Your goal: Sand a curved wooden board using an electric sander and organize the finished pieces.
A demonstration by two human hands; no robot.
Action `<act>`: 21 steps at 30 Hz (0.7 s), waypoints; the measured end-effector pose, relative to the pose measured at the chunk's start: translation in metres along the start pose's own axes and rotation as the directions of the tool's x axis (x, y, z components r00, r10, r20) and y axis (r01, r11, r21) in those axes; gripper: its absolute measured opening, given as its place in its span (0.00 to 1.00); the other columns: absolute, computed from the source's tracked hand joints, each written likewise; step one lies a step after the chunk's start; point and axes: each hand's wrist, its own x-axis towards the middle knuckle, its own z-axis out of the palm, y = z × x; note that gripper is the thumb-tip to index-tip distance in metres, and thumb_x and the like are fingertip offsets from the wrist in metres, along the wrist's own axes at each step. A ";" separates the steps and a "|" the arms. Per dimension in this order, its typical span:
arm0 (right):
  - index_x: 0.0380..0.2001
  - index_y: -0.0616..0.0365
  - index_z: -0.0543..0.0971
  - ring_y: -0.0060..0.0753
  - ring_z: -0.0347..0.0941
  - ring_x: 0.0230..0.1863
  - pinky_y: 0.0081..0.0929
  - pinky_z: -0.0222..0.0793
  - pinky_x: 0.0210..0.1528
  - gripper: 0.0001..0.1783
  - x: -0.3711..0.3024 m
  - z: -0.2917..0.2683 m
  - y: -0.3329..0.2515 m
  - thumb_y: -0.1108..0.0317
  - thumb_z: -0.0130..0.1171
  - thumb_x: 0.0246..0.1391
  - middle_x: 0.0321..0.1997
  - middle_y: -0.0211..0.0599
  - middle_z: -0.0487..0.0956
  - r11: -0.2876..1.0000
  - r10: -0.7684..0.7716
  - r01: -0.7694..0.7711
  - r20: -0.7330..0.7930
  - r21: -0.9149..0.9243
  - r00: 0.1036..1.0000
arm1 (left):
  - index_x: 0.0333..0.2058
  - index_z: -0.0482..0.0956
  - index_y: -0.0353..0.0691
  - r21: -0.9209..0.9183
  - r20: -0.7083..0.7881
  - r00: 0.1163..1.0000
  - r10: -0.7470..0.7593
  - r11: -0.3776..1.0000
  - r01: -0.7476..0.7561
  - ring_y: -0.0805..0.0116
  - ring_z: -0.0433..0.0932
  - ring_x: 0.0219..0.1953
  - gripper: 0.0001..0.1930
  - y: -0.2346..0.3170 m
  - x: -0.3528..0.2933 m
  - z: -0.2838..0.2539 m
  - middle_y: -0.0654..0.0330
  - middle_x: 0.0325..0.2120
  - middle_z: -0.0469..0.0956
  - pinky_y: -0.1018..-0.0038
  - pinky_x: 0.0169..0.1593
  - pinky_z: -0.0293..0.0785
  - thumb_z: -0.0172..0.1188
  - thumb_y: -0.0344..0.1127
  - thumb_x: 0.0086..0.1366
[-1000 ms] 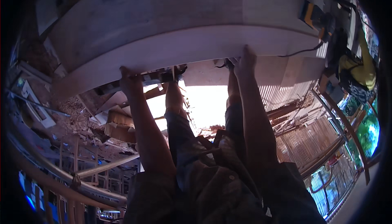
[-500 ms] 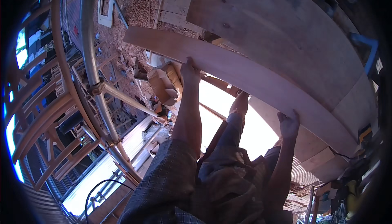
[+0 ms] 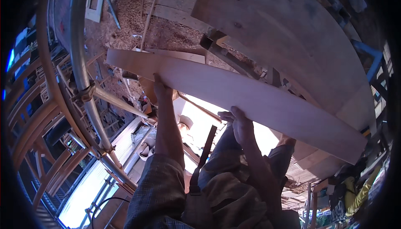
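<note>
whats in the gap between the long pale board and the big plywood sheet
In the head view, a dark slanting beam shows between the long pale board and the big plywood sheet, so that stretch isn't bare.

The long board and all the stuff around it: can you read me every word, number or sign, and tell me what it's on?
There are none that I can read.
Long board: no writing shows on its pale face.
Big wooden sheet: only dark spots, no letters.
Yellow patch at the lower right: too dark and blurred to tell.
</note>
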 end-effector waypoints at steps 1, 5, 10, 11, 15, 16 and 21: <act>0.40 0.63 0.71 0.40 0.76 0.40 0.37 0.71 0.44 0.13 -0.003 0.007 0.001 0.65 0.51 0.56 0.38 0.42 0.76 1.000 0.019 -0.019 0.008 -0.007 1.000 | 0.48 0.70 0.38 0.044 -0.054 0.996 -0.073 0.996 0.076 0.61 0.70 0.48 0.17 0.002 0.016 -0.020 0.56 0.42 0.74 0.61 0.52 0.68 0.51 0.40 0.64; 0.39 0.63 0.71 0.28 0.73 0.36 0.26 0.70 0.39 0.14 -0.016 0.062 0.023 0.64 0.53 0.56 0.36 0.36 0.74 0.994 -0.028 0.039 0.103 -0.106 0.994 | 0.48 0.70 0.37 -0.020 -0.234 0.943 -0.235 0.971 0.237 0.54 0.65 0.55 0.22 0.065 0.038 -0.060 0.52 0.49 0.70 0.53 0.56 0.62 0.42 0.48 0.66; 0.38 0.65 0.71 0.25 0.69 0.32 0.24 0.69 0.37 0.10 -0.040 0.078 -0.011 0.68 0.52 0.57 0.31 0.33 0.71 0.936 -0.240 0.270 0.151 -0.228 0.959 | 0.50 0.68 0.35 0.064 -0.283 0.942 -0.182 0.976 0.208 0.55 0.66 0.53 0.22 0.052 0.010 -0.028 0.52 0.49 0.70 0.54 0.58 0.60 0.45 0.47 0.66; 0.37 0.65 0.72 0.26 0.72 0.34 0.24 0.70 0.39 0.10 -0.050 0.079 -0.027 0.68 0.52 0.57 0.32 0.35 0.73 0.928 -0.241 0.277 0.168 -0.247 0.956 | 0.49 0.70 0.35 -0.029 -0.171 0.951 -0.258 0.966 0.257 0.58 0.68 0.51 0.20 0.060 -0.007 -0.020 0.54 0.47 0.72 0.58 0.57 0.62 0.48 0.44 0.65; 0.37 0.66 0.75 0.29 0.75 0.37 0.26 0.71 0.43 0.11 -0.091 0.072 -0.106 0.69 0.54 0.53 0.34 0.40 0.77 0.918 -0.179 0.206 0.108 -0.338 0.978 | 0.48 0.70 0.35 -0.129 0.404 0.854 -0.328 0.904 0.408 0.63 0.70 0.49 0.17 0.056 -0.058 -0.012 0.56 0.45 0.73 0.66 0.56 0.64 0.48 0.39 0.66; 0.36 0.66 0.75 0.29 0.75 0.37 0.26 0.71 0.44 0.11 -0.097 0.056 -0.113 0.69 0.54 0.52 0.33 0.40 0.78 0.908 -0.196 0.196 0.039 -0.370 0.980 | 0.48 0.69 0.35 0.083 0.308 0.919 -0.245 0.969 0.231 0.64 0.70 0.49 0.17 0.048 -0.094 0.017 0.56 0.45 0.73 0.67 0.56 0.65 0.48 0.39 0.66; 0.35 0.65 0.75 0.26 0.70 0.37 0.25 0.67 0.41 0.12 -0.152 0.035 -0.178 0.68 0.57 0.49 0.35 0.34 0.75 0.697 -0.546 0.358 -0.136 -0.622 0.827 | 0.49 0.67 0.35 0.057 0.422 0.828 -0.368 0.923 0.381 0.67 0.72 0.46 0.17 0.016 -0.180 0.069 0.57 0.44 0.73 0.72 0.50 0.70 0.50 0.38 0.66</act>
